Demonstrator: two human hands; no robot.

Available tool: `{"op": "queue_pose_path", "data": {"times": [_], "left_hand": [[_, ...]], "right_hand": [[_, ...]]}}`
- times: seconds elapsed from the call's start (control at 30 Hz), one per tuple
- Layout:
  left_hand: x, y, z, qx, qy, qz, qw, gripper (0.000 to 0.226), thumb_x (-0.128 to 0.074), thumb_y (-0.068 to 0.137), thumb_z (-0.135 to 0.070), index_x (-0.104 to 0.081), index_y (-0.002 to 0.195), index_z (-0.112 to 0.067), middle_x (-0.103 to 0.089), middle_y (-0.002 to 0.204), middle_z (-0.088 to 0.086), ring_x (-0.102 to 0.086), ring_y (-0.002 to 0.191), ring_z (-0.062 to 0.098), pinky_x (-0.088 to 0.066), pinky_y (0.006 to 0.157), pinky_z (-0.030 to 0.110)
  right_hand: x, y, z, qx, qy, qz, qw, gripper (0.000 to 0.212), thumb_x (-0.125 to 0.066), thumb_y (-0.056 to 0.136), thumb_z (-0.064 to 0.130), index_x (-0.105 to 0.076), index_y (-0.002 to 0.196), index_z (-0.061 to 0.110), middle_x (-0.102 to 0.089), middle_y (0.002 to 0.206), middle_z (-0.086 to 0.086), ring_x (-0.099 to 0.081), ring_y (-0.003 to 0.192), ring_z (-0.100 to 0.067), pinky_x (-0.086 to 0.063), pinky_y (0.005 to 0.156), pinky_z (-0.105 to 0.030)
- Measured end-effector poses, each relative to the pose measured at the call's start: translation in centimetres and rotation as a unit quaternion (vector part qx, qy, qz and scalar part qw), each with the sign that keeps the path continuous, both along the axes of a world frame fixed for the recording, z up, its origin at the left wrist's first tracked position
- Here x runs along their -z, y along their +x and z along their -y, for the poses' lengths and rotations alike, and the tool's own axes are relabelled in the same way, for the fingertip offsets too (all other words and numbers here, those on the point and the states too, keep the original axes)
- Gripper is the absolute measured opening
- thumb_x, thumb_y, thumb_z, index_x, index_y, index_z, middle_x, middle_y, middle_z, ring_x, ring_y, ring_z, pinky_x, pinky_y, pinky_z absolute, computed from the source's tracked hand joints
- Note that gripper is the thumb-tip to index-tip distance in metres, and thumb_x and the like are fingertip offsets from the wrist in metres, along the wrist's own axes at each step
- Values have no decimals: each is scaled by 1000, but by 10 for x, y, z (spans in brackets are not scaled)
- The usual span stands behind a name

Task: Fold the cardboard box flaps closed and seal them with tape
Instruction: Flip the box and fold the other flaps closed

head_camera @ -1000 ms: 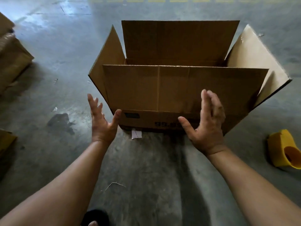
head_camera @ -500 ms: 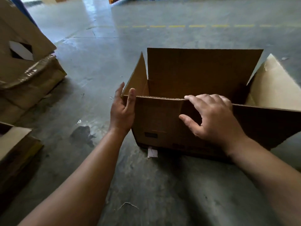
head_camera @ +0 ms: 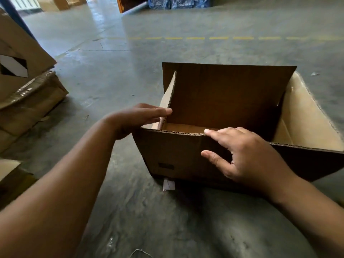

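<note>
An open brown cardboard box (head_camera: pixel 178 155) stands on the concrete floor in front of me. Its far flap (head_camera: pixel 223 94) stands upright, and the right flap (head_camera: pixel 305 116) leans outward. The left flap (head_camera: pixel 168 95) is upright, seen edge-on. My left hand (head_camera: pixel 137 118) lies flat against the outside of that left flap, fingers straight. Fingers spread, my right hand (head_camera: pixel 247 159) rests on the near flap, fingertips at its top edge (head_camera: pixel 176 132). No tape is in view.
Other cardboard boxes (head_camera: pixel 24 94) are stacked at the left, one wrapped in plastic film. Another box corner (head_camera: pixel 9 175) sits at the near left. A small white paper scrap (head_camera: pixel 169 184) lies under the box's front edge. A dashed yellow line (head_camera: pixel 223 38) crosses the floor behind.
My view has come closer and above the box. My left hand slid from the near left corner onto the left flap, which now stands upright. My right hand stays on the near flap.
</note>
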State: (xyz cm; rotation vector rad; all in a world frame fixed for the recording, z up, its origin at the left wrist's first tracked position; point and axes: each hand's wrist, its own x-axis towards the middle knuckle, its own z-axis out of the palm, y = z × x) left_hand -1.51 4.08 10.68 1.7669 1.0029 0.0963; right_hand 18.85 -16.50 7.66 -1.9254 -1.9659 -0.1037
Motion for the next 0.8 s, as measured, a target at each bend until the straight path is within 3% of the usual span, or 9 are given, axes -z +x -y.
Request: {"op": "queue_pose_path", "data": {"times": [0.07,0.13,0.23,0.37,0.5,0.6,0.67,0.73,0.8], "left_hand": [[-15,29,-2,61,76,-147,984,100,-69,61,-78,-49,144,-26,-46,151,-3,-45,135,17,-36,112,42],[-18,63,-1,117,157,-252,948,92,-58,78,-74,-38,150,-20,-38,156,4,-39,140,24,-33,112,41],[-3,107,14,167,196,-280,925,88,-48,90,-67,-26,155,-12,-33,159,9,-33,144,27,-28,113,37],[37,132,9,197,121,-354,906,66,-45,102,-43,-25,154,-7,-24,161,12,-27,146,32,-25,115,40],[47,130,6,192,141,-400,885,60,-34,107,-31,-14,156,-2,-5,164,16,-17,149,34,-19,117,38],[51,131,10,172,129,-391,895,53,-31,108,-23,-18,154,0,-7,162,24,-8,150,40,-14,119,42],[46,130,18,195,149,-392,887,57,-30,108,-34,-18,156,-6,-5,163,22,-8,150,39,-15,119,43],[39,127,22,216,156,-398,878,78,-33,100,-56,-5,158,-13,9,165,13,-8,151,35,-12,119,42],[40,125,22,238,173,-400,868,101,-35,86,-76,4,158,-17,16,165,7,-6,151,34,-10,120,45]], "right_hand": [[-4,2,-1,-2,-26,6,1000,66,-37,89,66,-56,135,23,-65,122,1,-61,106,-20,-50,88,-42],[-7,5,-3,-3,-41,10,999,69,-33,88,69,-52,138,25,-63,126,4,-58,110,-16,-49,92,-41],[-14,7,-4,-11,-70,3,997,74,-25,86,74,-47,142,30,-58,133,8,-54,118,-12,-47,97,-36],[-32,32,1,5,-94,-55,994,75,-27,84,77,-51,138,31,-58,133,8,-52,121,-8,-43,98,-27],[-63,100,16,143,-37,-162,976,61,-43,83,67,-61,128,31,-60,125,15,-54,112,-3,-38,88,-21],[-63,172,20,256,15,-243,935,56,-50,88,62,-65,124,22,-67,121,3,-60,111,-12,-40,90,-24],[-50,206,19,295,8,-298,908,86,-48,67,87,-64,123,23,-70,113,-2,-63,108,-20,-47,94,-35],[-26,229,17,315,-25,-338,886,109,-42,51,97,-58,131,25,-66,120,-3,-61,113,-24,-46,101,-45],[-8,226,13,301,-67,-360,881,105,-37,65,93,-47,142,22,-53,141,-1,-48,130,-19,-33,112,-38]]}}
